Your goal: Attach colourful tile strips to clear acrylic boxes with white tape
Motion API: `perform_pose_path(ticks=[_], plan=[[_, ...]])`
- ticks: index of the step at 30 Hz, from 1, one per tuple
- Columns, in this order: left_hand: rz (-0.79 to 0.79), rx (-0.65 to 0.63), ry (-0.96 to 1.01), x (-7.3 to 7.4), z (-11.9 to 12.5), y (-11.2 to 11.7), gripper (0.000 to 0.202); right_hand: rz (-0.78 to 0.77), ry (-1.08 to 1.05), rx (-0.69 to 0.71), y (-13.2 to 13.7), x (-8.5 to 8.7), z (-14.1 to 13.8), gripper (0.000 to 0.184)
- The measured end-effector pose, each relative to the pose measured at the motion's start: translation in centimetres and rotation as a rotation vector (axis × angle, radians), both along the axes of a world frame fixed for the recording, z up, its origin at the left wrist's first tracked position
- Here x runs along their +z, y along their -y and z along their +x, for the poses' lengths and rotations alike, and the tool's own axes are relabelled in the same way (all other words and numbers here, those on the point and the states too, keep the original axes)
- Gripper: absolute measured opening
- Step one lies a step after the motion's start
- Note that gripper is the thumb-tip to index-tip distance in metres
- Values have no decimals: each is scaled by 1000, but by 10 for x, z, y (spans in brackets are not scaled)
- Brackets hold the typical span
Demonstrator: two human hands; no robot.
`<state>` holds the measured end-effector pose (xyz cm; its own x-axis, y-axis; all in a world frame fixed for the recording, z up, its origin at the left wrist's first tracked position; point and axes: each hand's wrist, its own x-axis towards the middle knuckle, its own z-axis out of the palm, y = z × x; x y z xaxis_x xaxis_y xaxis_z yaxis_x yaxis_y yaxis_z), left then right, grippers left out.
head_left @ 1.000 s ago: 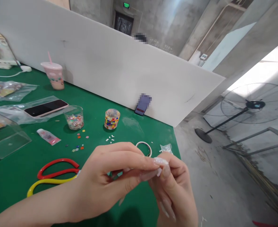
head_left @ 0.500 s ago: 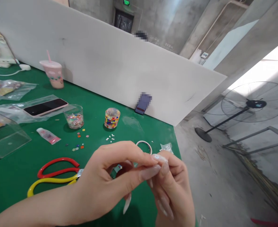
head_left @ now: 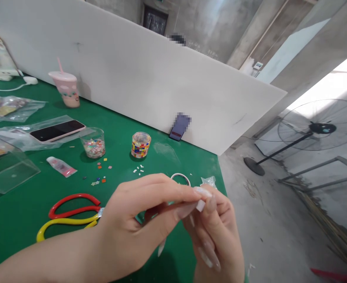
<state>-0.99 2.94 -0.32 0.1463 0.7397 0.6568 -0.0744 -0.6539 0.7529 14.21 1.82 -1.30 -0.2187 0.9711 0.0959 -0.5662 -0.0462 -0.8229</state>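
My left hand (head_left: 144, 220) reaches in from the lower left, thumb and forefinger pinched together. A small white piece (head_left: 200, 205) shows at their tips. My right hand (head_left: 222, 224) is closed against the same spot, its thumb at the piece's edge and the other fingers curled under. What else lies between the fingertips is hidden. Just behind the hands lies a white tape ring (head_left: 180, 174), partly covered, with a crumpled clear wrapper (head_left: 209, 181) to its right. Scissors (head_left: 73, 221) with one red and one yellow handle lie left of my left hand, their blades hidden.
Small white scraps (head_left: 138, 170) and coloured bits (head_left: 98, 181) lie on the green table (head_left: 123, 122). Beyond stand a clear cup of sequins (head_left: 94, 147), a patterned tape roll (head_left: 140, 145) and a pink drink cup (head_left: 67, 89). A white partition (head_left: 132, 74) borders the back.
The small white piece has come into view between the fingertips. Both hands stay together, with slight finger movement, and the camera view has shifted a little.
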Motion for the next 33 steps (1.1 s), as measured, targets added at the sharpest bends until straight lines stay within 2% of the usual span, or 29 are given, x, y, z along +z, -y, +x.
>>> perform_pose_path(ticks=[6,9,11,13,16,18,22,26,30,33], plan=[[-223,-156,-171,10,-14,-1,35,3,79,-13,-3,-2,7,36],[-232,-114,-278,6,-19,-2,31,32,106,46,-5,-3,7,38],[-114,-38,-346,1,-20,-2,27,22,99,63,-5,-5,7,37],[100,54,-408,-4,-20,-2,21,14,84,64,-4,-8,6,36],[320,192,-506,-7,-20,0,24,43,77,87,-4,-11,5,38],[343,256,-539,-7,-20,1,27,59,75,104,-5,-12,4,37],[435,298,-569,-8,-20,1,35,82,18,135,-4,-12,5,31],[461,361,-636,-7,-19,0,31,112,-25,128,-3,-15,6,30],[483,375,-682,-5,-27,4,32,130,7,103,-4,-15,3,32],[544,323,-752,-6,-32,5,37,128,-35,109,-5,-14,0,26]])
